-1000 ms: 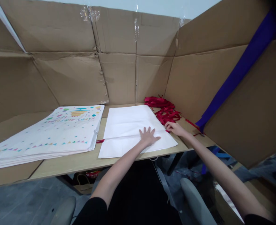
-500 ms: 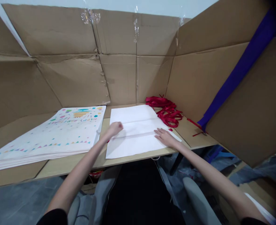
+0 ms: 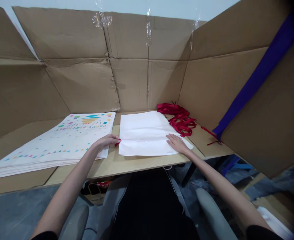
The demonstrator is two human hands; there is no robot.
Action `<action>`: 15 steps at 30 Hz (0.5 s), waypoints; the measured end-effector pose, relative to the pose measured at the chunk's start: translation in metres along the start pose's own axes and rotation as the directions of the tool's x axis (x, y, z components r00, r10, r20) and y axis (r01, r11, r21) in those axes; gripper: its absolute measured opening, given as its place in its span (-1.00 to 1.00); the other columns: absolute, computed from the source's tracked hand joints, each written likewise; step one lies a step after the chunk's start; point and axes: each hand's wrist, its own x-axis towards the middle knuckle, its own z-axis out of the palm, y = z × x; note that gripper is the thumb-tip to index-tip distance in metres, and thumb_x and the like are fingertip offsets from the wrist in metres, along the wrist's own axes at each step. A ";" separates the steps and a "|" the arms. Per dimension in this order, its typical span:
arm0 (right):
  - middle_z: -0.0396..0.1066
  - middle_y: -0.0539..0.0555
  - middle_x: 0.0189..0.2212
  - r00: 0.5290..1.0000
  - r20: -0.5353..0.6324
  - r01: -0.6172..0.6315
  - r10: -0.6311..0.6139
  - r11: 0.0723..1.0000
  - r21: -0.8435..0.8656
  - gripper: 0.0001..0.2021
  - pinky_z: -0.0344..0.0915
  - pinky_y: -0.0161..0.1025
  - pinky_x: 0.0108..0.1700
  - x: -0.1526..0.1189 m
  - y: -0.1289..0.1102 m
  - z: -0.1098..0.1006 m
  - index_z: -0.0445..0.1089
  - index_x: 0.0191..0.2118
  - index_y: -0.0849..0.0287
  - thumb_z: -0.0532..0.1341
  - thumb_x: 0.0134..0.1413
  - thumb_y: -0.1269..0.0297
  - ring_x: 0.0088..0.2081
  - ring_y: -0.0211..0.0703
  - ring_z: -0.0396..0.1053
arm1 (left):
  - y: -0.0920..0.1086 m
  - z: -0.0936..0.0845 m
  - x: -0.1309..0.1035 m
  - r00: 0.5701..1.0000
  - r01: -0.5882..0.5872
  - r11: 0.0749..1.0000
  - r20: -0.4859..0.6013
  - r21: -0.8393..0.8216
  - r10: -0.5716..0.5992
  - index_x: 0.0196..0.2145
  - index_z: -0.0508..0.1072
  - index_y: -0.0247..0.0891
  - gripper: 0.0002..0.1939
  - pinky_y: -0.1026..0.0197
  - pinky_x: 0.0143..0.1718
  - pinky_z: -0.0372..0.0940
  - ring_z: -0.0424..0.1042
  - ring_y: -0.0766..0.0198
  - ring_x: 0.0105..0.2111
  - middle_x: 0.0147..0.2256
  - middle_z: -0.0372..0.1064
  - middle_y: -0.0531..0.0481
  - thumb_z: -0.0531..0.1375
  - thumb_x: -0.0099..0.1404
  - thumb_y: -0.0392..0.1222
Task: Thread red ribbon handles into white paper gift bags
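Left hand: my left hand (image 3: 104, 140) is curled at the left edge of the white paper bag (image 3: 147, 133), fingertips pinched on a red ribbon end (image 3: 117, 143) showing there.
Right hand: my right hand (image 3: 176, 143) lies flat and open on the bag's right front corner, gripping nothing.
Bag position: flat at the worktop (image 3: 117, 163) front edge, centre.
Ribbon supply: a pile of red ribbons (image 3: 178, 116) lies at the back right, touching the bag's far corner.
Printed stack: a stack of printed bags (image 3: 59, 143) fills the left side.
Step in hand: judged, drawing the ribbon out at the bag's left edge.
Next move: needs steady hold-down on the right and a firm pinch on the left.
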 end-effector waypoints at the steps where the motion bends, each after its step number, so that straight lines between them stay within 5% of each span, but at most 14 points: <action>1: 0.05 0.14 0.25 1.000 0.001 -0.006 0.006 1.000 0.006 -0.51 -0.04 -0.03 0.23 0.001 0.001 0.000 0.14 0.22 0.15 -0.14 0.27 0.10 0.26 0.02 0.00 | 0.000 0.000 0.000 1.000 0.012 0.999 -0.002 -0.048 -0.012 -0.48 0.41 -0.27 -0.75 0.23 -0.24 0.26 0.37 0.24 -0.35 -0.47 0.37 0.01 0.29 -0.06 -0.06; 7: 0.04 0.12 0.26 0.997 0.050 -0.056 0.054 0.998 0.041 -0.50 -0.08 -0.07 0.24 0.011 -0.001 -0.001 0.15 0.22 0.14 -0.13 0.26 0.07 0.27 -0.03 -0.03 | 0.006 0.006 0.001 0.996 0.027 0.938 -0.074 -0.345 -0.056 -0.44 0.32 -0.26 -0.71 0.26 -0.15 0.30 0.40 0.33 -0.32 -0.43 0.37 0.06 0.37 -0.08 -0.23; 12: 0.06 0.13 0.25 0.995 0.043 -0.087 0.085 0.995 0.040 -0.51 -0.08 -0.07 0.24 0.012 -0.008 -0.003 0.15 0.21 0.15 -0.14 0.27 0.09 0.27 -0.04 -0.03 | 0.017 0.003 0.001 0.978 0.138 0.943 -0.111 -0.302 -0.178 -0.43 0.28 -0.28 -0.69 0.26 -0.20 0.33 0.43 0.33 -0.37 -0.43 0.38 0.04 0.36 -0.06 -0.25; 15: 0.06 0.13 0.25 0.995 0.033 -0.091 0.090 0.995 0.044 -0.52 -0.07 -0.04 0.23 0.011 -0.010 -0.004 0.15 0.21 0.13 -0.13 0.26 0.09 0.26 -0.02 -0.03 | 0.020 -0.003 0.002 0.983 0.109 0.963 -0.121 -0.245 -0.142 -0.37 0.29 -0.27 -0.64 0.25 -0.23 0.32 0.43 0.32 -0.38 -0.42 0.41 0.04 0.35 -0.11 -0.32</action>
